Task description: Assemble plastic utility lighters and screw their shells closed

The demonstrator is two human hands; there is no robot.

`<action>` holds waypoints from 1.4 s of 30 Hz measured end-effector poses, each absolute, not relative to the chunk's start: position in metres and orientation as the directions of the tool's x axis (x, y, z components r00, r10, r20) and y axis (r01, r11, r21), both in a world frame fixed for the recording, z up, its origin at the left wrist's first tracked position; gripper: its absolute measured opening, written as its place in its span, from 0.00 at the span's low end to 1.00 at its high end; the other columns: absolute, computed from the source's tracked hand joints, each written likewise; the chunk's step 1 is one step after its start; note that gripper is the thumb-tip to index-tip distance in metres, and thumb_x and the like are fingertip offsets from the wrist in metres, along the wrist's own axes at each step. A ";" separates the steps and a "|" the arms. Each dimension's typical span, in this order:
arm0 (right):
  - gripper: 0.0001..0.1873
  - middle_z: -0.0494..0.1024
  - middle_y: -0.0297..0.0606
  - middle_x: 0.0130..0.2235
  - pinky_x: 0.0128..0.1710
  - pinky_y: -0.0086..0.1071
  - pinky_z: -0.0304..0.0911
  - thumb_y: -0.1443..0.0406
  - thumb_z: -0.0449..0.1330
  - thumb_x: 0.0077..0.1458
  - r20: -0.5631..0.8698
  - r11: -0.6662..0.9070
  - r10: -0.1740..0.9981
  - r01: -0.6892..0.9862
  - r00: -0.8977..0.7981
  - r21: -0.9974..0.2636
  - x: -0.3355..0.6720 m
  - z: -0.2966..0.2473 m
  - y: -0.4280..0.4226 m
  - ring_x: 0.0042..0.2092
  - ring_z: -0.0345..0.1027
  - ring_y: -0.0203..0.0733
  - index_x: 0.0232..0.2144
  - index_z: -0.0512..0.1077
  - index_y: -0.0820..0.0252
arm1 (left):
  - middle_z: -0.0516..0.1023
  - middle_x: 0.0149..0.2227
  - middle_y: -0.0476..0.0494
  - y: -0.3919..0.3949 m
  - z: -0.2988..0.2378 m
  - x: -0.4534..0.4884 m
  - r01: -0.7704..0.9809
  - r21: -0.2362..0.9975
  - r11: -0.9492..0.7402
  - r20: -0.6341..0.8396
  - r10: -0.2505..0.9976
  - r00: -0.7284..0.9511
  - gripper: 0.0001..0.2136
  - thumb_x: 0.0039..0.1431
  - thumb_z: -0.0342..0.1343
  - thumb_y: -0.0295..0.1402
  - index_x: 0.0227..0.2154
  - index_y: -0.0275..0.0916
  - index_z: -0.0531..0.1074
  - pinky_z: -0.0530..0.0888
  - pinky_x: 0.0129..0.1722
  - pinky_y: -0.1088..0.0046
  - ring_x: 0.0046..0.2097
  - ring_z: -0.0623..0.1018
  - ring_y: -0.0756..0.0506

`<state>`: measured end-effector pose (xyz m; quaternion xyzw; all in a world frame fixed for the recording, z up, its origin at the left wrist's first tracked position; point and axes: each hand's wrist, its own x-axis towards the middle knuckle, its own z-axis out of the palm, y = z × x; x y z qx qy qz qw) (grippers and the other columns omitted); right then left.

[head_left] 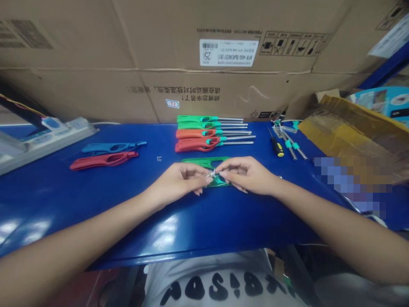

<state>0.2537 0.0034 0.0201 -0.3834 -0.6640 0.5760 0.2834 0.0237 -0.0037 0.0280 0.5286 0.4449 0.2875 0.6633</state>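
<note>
Both hands meet over two green lighter shell halves (200, 161) lying on the blue table. My left hand (183, 181) pinches a small whitish part (211, 174) between thumb and fingertips. From the other side, my right hand (247, 174) pinches the same small part at its right end. The part is too small to name exactly. Behind the hands, several long-nosed lighters, green (194, 119), orange (193, 134) and red (194, 145), lie side by side with their metal tubes pointing right.
Blue (105, 148) and red (102, 161) lighter shells lie left, near tiny screws (159, 158). At right are a yellow-black screwdriver (277, 145), metal tubes with teal pieces (293, 146) and a yellow-taped package (348, 136). A power strip (57, 138) is far left; a cardboard box (96, 94) stands behind.
</note>
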 end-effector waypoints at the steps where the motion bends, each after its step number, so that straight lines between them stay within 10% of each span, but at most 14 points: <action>1: 0.15 0.70 0.25 0.22 0.15 0.22 0.55 0.60 0.64 0.58 -0.068 0.037 0.834 0.179 -0.548 -0.983 0.254 0.020 0.004 0.17 0.59 0.26 0.43 0.75 0.65 | 0.81 0.26 0.49 -0.004 0.028 0.024 0.088 0.957 0.278 -0.287 0.850 0.441 0.11 0.50 0.70 0.30 0.37 0.33 0.81 0.73 0.26 0.81 0.24 0.75 0.55; 42: 0.16 0.71 0.28 0.24 0.14 0.22 0.53 0.54 0.65 0.57 -0.082 0.001 0.862 0.163 -0.500 -0.987 0.248 0.021 -0.001 0.17 0.58 0.25 0.31 0.69 0.62 | 0.83 0.31 0.43 -0.010 0.019 0.024 0.192 0.972 0.132 -0.202 0.888 0.412 0.15 0.53 0.69 0.40 0.39 0.33 0.82 0.74 0.29 0.76 0.27 0.76 0.51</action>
